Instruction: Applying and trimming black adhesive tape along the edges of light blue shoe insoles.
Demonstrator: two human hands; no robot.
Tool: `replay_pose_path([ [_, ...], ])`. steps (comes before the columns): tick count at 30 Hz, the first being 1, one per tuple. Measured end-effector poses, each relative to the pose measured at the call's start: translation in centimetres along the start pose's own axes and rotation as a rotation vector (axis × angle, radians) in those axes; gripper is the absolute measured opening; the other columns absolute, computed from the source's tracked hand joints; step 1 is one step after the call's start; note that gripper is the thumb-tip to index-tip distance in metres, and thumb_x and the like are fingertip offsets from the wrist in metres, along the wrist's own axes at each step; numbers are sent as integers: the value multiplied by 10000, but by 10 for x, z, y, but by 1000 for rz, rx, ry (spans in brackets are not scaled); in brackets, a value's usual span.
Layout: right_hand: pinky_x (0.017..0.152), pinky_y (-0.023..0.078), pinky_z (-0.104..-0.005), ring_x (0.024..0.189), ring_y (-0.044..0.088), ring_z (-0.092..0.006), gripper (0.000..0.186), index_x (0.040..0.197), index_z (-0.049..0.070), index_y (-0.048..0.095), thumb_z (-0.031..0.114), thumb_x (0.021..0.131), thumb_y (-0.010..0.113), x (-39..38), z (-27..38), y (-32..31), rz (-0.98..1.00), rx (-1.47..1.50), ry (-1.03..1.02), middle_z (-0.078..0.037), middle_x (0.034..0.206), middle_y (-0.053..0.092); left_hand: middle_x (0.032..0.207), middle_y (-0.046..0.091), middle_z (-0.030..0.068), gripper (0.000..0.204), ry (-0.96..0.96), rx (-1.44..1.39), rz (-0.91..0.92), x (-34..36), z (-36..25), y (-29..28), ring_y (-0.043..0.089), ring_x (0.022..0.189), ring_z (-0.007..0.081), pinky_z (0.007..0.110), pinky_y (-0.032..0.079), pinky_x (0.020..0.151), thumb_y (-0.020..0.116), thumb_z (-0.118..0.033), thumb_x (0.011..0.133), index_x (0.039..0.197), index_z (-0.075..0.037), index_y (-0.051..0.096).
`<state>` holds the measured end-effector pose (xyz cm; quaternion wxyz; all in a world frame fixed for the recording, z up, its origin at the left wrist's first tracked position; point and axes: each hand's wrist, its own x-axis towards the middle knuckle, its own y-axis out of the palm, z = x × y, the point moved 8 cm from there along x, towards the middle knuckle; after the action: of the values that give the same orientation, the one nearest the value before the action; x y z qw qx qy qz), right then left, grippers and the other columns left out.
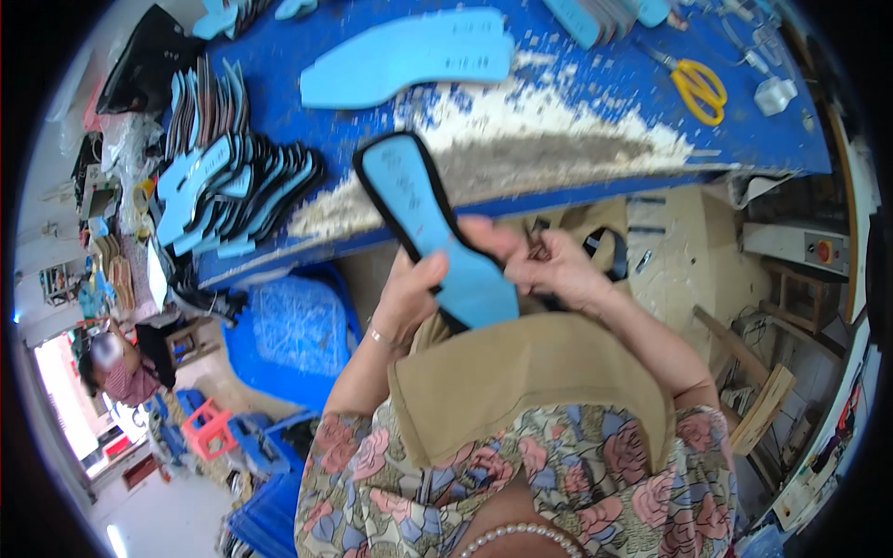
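Observation:
A long, insole-shaped light-blue piece with a black border (414,200) is held up in front of me, tilted with its far end to the left. My left hand (409,290) is closed on its left edge, thumb lying on the blue face. My right hand (558,268) is at the piece's right edge, its fingers curled together round a small dark thing (538,244) that I cannot make out. The piece's near end reaches the tan apron (530,363) and its underside is hidden.
Ahead stands a blue table (558,121), strewn with pale scraps along its near edge. Black-edged blue pieces (233,195) are heaped at left; flat blue pieces (409,60) lie at the back. Yellow-handled scissors (699,91) lie right. A blue plastic chair (298,330) stands below left.

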<state>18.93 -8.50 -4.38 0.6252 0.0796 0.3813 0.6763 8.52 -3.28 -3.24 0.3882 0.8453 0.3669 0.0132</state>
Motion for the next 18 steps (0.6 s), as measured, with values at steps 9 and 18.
replay_pose_path([
  [9,608,447,-217,649,543,-50,238,972,6,589,41,740,623,19,100,-67,29,-678,-82,-6,707,584,756,484,41,198,233,-312,192,40,-79,6,487,871,232,533,385,914,508,-294,858,867,-96,502],
  [18,640,377,-198,701,437,-43,172,1001,39,523,168,937,430,-7,97,-50,-247,-665,-697,26,748,479,761,511,74,194,237,-515,-28,70,-58,-6,478,865,259,434,375,900,538,-226,848,830,-39,490],
])
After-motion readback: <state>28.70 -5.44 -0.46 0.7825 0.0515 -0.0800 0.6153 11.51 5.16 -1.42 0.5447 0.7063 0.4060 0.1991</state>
